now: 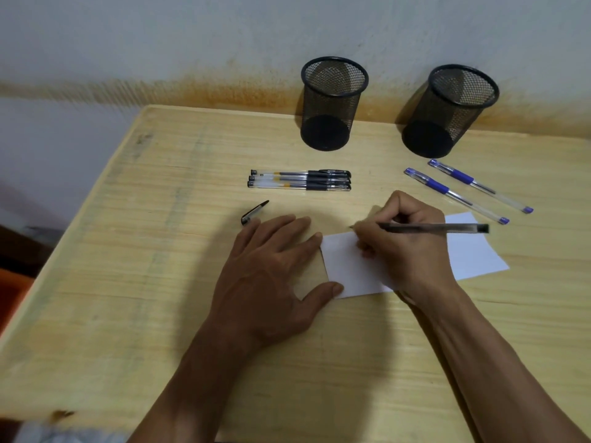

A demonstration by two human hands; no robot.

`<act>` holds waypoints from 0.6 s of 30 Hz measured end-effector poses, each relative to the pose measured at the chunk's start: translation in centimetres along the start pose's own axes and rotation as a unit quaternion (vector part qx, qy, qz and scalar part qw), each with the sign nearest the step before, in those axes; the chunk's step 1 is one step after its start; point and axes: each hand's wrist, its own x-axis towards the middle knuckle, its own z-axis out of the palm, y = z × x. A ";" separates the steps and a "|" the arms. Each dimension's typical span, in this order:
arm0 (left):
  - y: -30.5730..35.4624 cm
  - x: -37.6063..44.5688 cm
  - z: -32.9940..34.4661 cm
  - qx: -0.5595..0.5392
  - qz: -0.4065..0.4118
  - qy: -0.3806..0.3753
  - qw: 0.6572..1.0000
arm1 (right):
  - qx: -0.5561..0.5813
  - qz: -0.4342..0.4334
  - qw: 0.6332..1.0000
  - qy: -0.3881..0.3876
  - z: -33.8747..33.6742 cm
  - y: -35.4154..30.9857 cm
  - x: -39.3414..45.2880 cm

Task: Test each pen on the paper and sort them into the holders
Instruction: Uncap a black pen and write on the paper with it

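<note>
While the right hand curls its fingers round a black pen, tip down at the top edge of the white paper, the left hand lies flat with fingers spread, thumb and forefinger pinning the paper's left edge. That paper sits near the middle of the pale wooden surface, its right corner poking out past the writing hand. Just beyond the left fingertips rests a loose black pen cap. Further back, three black pens lie side by side, touching, caps to the right. Off to the right, two blue pens lie slanted, side by side but apart. Behind them, at the back edge against the wall, stand two black mesh holders, the left holder and the right holder, well apart, and nothing shows inside them. Open wood stretches along the near edge and the whole left side. The wall is grey-white with a rusty orange stain running just above the surface.
</note>
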 end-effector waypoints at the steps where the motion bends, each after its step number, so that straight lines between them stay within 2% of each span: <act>1: 0.0 0.0 0.0 0.002 -0.001 0.000 1.000 | 0.036 0.002 0.999 0.013 -0.3 0.0 0.1; 4: 0.0 0.0 0.0 0.008 0.001 -0.001 1.000 | 0.114 0.015 0.992 0.045 -0.6 0.0 0.2; 8: 0.0 0.1 0.1 0.013 0.007 0.009 1.000 | 0.107 0.002 0.994 0.035 -0.6 -0.3 -0.1; 12: -0.6 0.6 0.5 -0.009 0.004 0.085 0.996 | 0.143 0.026 0.989 0.023 -1.0 -0.5 -0.2; 16: -1.4 0.8 -0.1 0.019 -0.094 0.198 0.976 | 0.137 0.022 0.990 0.033 -0.8 -0.8 -0.5; 18: -1.7 0.9 -0.7 0.039 -0.160 0.211 0.963 | 0.120 0.019 0.992 0.034 -0.6 -0.9 -0.8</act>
